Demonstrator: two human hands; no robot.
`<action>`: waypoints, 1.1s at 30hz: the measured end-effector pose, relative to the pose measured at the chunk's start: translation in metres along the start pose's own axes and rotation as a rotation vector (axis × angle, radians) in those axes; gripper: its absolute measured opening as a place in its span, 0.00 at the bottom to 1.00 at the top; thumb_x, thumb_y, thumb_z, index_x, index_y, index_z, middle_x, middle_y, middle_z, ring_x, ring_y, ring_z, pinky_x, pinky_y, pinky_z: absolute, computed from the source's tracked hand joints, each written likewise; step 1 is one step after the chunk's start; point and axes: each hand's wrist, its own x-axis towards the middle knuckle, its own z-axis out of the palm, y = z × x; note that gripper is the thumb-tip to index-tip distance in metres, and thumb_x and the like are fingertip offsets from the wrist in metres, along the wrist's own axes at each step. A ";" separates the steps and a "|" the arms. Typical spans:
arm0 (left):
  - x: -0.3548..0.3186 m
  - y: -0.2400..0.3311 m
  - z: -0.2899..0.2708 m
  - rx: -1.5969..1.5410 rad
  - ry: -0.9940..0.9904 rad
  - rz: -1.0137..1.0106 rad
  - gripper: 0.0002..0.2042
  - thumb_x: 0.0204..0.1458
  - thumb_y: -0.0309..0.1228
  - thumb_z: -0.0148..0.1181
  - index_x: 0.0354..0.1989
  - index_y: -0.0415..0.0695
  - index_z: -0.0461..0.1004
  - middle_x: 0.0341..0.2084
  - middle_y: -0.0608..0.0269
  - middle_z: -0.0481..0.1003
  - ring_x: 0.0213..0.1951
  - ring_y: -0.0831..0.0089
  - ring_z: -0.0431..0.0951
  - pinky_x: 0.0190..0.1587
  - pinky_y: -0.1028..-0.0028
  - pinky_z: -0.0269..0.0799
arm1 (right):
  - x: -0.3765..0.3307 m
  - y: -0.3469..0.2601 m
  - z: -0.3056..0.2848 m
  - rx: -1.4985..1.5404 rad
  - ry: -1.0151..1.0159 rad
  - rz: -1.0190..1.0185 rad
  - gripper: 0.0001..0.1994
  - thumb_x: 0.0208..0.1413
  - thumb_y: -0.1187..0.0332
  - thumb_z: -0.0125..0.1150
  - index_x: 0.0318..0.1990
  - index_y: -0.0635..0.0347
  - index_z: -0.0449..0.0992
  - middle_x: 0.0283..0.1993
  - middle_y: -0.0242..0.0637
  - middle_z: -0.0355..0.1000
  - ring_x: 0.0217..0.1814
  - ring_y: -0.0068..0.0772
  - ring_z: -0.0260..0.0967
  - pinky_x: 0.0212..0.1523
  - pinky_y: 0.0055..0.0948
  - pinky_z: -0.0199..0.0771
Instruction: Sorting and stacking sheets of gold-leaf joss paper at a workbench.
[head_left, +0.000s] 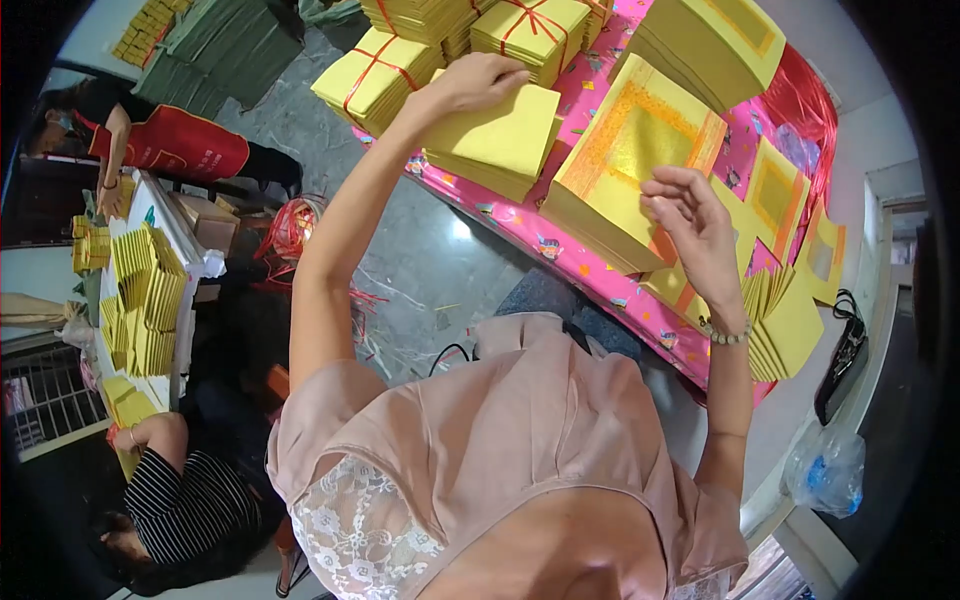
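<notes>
My left hand (485, 80) rests at the far edge of a stack of plain yellow paper (490, 135), fingers bent over the top and partly out of sight. I see nothing gripped in it. Over the right side of a taller stack of yellow paper with an orange and gold print (640, 140) is my right hand (697, 230). Its fingers are loosely curled and apart from the thumb, with nothing visible between them. A beaded bracelet circles that wrist. Both stacks stand on a table with a pink patterned cover (590, 265).
Yellow bundles tied with red ribbon (385, 75) stand beyond my left hand. Another printed stack (700, 50) is at the back right, fanned yellow sheets (780, 330) at the near right. Two people work at a white table (180, 215) on the left. Red strips (295, 230) litter the floor.
</notes>
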 end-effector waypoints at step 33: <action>-0.003 -0.021 0.067 0.353 0.493 0.387 0.14 0.48 0.44 0.59 0.27 0.45 0.72 0.21 0.59 0.74 0.30 0.61 0.77 0.32 0.60 0.67 | -0.012 0.022 -0.008 -0.263 0.159 -0.019 0.08 0.58 0.74 0.56 0.44 0.65 0.75 0.33 0.28 0.70 0.30 0.14 0.64 0.29 0.16 0.66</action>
